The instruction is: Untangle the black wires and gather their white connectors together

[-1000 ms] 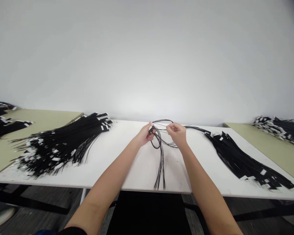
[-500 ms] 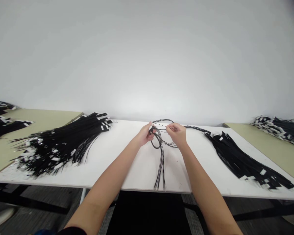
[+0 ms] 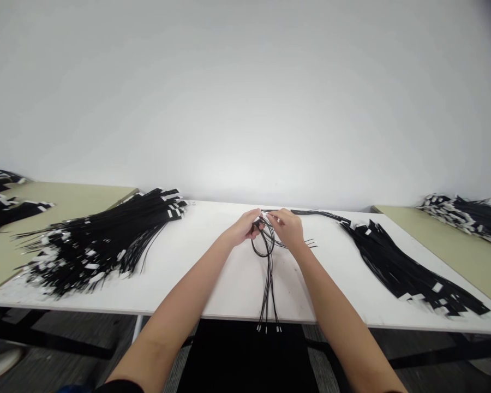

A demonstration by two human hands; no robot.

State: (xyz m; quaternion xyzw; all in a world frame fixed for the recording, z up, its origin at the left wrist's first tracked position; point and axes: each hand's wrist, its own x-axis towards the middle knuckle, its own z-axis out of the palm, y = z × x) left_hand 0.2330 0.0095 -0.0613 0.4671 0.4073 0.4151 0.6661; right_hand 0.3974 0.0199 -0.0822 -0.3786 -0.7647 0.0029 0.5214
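Observation:
Near the middle of the white table, my left hand (image 3: 246, 226) is closed on a looped bundle of thin black cables (image 3: 269, 273). The loop hangs below its fingers, and the cable ends, tipped white, reach over the table's front edge. Close beside it on the right, my right hand (image 3: 285, 225) pinches at the top of the bundle; what lies between its fingertips is too small to make out. More cable ends stick out to the right, behind my right wrist.
A large pile of black cables (image 3: 106, 237) with white tags lies on the left of the white table (image 3: 175, 289). Another black bundle (image 3: 405, 262) lies on the right. Greenish tables on both sides hold more cables (image 3: 466, 215). A pale wall stands behind.
My right hand has moved left, closer to my left hand. The wide loop between the hands has drawn in, and loose ends now show at the right. The hanging ends reach lower.

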